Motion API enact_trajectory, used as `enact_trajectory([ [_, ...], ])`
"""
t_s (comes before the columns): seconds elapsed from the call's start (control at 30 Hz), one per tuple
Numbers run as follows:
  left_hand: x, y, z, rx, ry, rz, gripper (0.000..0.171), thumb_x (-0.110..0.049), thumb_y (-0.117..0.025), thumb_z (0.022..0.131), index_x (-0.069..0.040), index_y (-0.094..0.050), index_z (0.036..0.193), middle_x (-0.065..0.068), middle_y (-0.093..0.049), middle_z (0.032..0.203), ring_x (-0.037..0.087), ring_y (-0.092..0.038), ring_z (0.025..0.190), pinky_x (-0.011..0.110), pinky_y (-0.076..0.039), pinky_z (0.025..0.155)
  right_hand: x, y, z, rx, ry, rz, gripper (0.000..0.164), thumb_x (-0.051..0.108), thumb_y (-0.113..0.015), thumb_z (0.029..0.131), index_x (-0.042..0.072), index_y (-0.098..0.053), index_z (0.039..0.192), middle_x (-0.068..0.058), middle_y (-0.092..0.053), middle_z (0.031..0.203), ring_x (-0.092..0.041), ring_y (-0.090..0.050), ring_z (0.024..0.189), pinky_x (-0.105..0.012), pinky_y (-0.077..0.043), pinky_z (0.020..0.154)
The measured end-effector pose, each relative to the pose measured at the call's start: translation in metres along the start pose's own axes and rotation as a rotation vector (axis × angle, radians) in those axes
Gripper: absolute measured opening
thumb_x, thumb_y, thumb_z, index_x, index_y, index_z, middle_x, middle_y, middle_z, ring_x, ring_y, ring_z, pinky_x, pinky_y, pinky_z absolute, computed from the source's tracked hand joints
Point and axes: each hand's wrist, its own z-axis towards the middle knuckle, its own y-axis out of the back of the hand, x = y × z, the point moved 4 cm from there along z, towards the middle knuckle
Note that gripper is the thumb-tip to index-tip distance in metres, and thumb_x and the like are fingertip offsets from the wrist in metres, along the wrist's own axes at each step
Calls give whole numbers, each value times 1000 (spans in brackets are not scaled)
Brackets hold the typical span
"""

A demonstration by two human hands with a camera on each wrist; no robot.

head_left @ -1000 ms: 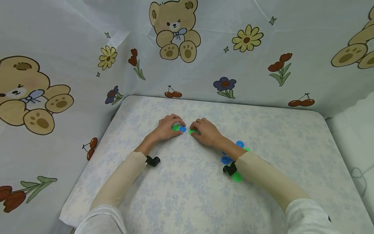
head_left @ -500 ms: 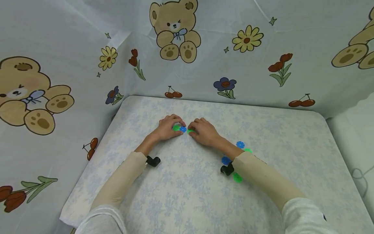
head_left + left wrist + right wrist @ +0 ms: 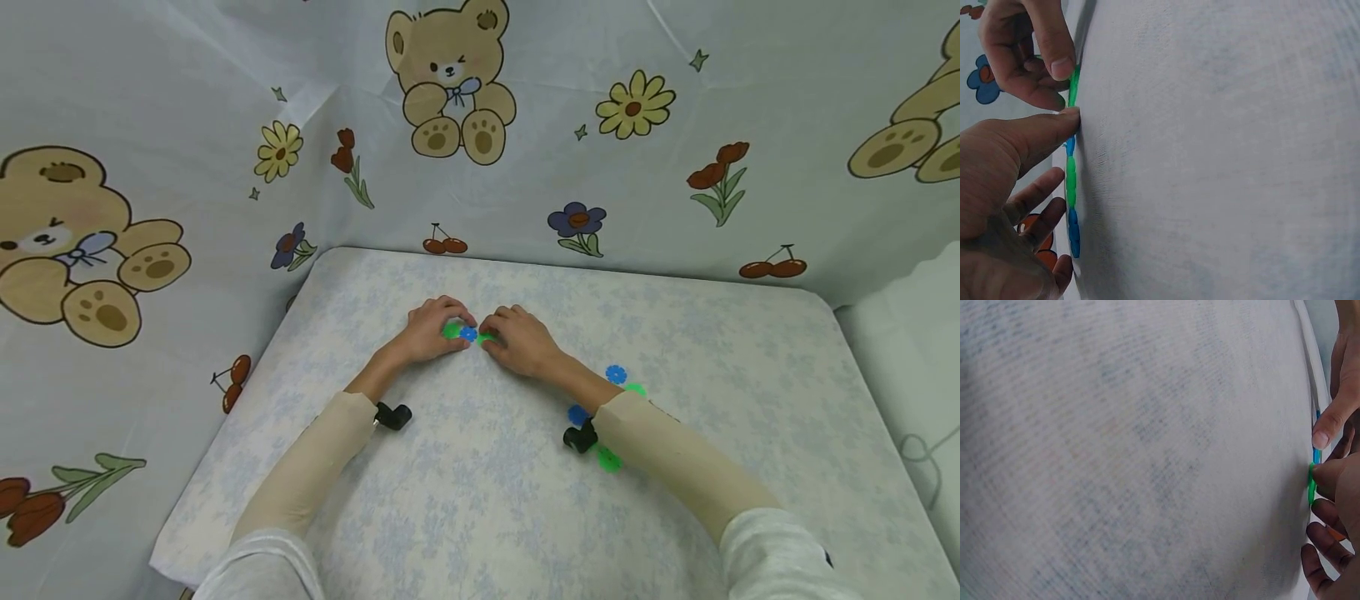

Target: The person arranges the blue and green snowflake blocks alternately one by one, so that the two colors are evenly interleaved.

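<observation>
My left hand [image 3: 433, 329] pinches the near blue notched plastic disc [image 3: 468, 334], a snowflake-type building disc, between thumb and fingers. Behind it a green disc [image 3: 452, 330] lies in line under the palm. In the left wrist view the row ends in a further blue disc [image 3: 1074, 232], hidden from the head view. Facing it, my right hand [image 3: 521, 342] pinches another green disc [image 3: 486, 339] by its edges. That green disc sits edge to edge with the blue one; whether their notches are locked together I cannot tell.
Near my right forearm lie loose discs: a blue one [image 3: 616, 374], a green one [image 3: 635, 389], another blue one [image 3: 577, 415] and a green one [image 3: 610, 458]. They are partly covered by the sleeve and wrist camera. A bear-print cloth [image 3: 525, 192] hangs behind the table [image 3: 465, 500].
My right hand has moved slightly left, bringing its green disc up to the blue disc. The left hand stays in place with its grip unchanged.
</observation>
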Motion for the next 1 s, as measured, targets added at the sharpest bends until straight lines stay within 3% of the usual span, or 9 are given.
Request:
enact_trajectory([
  [0.33, -4, -3, 4, -3, 11, -17, 32, -39, -82, 96, -27, -74, 125, 6, -53, 154, 37, -46, 143, 68, -27, 119, -18, 15, -27, -49, -24, 40, 23, 23, -65, 108, 13, -75, 126, -6, -73, 121, -27, -64, 111, -46, -55, 100],
  [0.63, -16, -6, 0, -9, -14, -39, 36, -41, -80, 97, -25, -74, 129, 7, -54, 155, 37, -42, 147, 68, -19, 119, -39, 39, -74, 63, -45, 105, 23, 25, -70, 106, 14, -76, 125, -4, -75, 124, -27, -61, 118, -49, -51, 107],
  [1.0, -27, -12, 1, -25, -68, -39, 31, -33, -81, 98, -26, -75, 128, 5, -57, 152, 35, -47, 143, 70, -20, 120, -54, 61, -135, 131, -23, 58, 24, 24, -79, 99, 18, -77, 121, 3, -75, 119, -24, -61, 116, -51, -51, 103],
])
